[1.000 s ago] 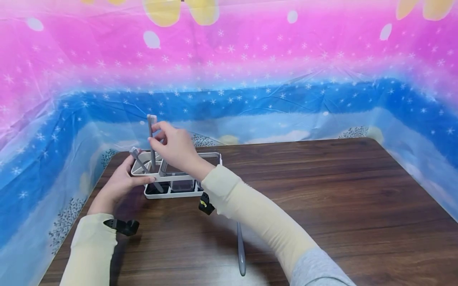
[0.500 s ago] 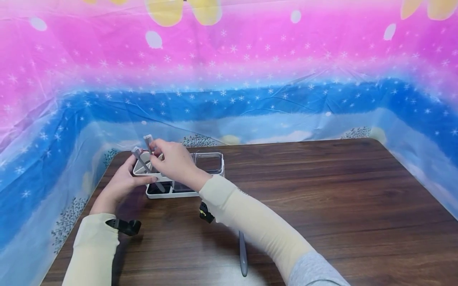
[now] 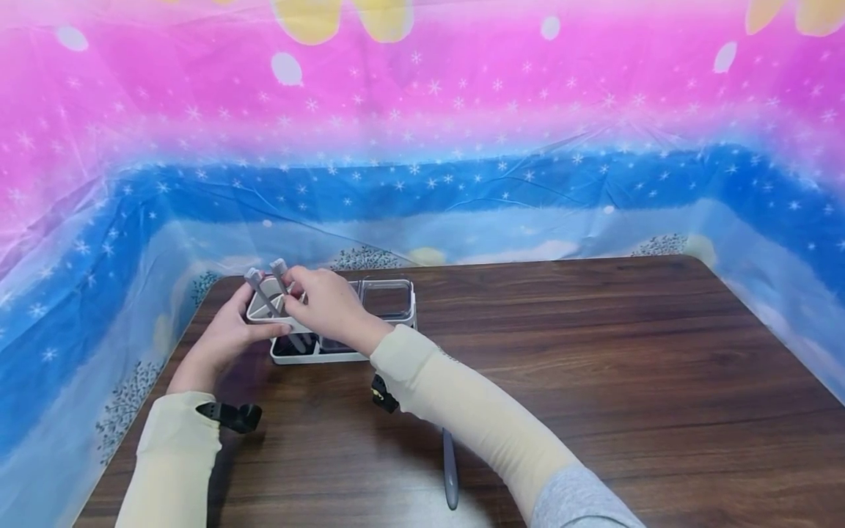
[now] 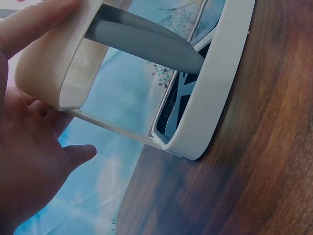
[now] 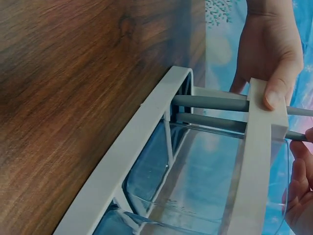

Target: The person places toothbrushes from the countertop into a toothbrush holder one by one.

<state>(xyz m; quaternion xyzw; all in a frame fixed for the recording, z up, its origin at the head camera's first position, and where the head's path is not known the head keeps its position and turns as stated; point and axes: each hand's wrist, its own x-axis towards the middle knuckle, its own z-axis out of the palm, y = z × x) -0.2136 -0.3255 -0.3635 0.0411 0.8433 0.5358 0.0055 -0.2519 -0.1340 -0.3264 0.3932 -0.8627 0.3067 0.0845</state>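
Observation:
A white two-tier toothbrush holder [image 3: 330, 358] with clear frames stands at the far left of the table. My left hand [image 3: 221, 337] grips the left end of its upper tier, thumb in front and fingers behind. My right hand [image 3: 326, 301] pinches a grey toothbrush [image 3: 279, 267] just below its head. That brush passes through the upper tier, its handle end down at the lower tray, as the right wrist view shows. Beside it another grey toothbrush [image 3: 265, 298] leans in the same end, head up. Both handles [image 5: 210, 102] run side by side between the tiers.
A slim grey handle [image 3: 450, 473] lies on the brown wooden table [image 3: 627, 381] near the front, its far end hidden under my right sleeve. Black wrist cameras [image 3: 238, 416] sit on both wrists. A pink and blue cloth [image 3: 462, 176] surrounds the table's back and sides.
My right hand has lowered the pinched toothbrush down into the holder's upper tier, beside the other one. The left hand keeps its grip on the holder.

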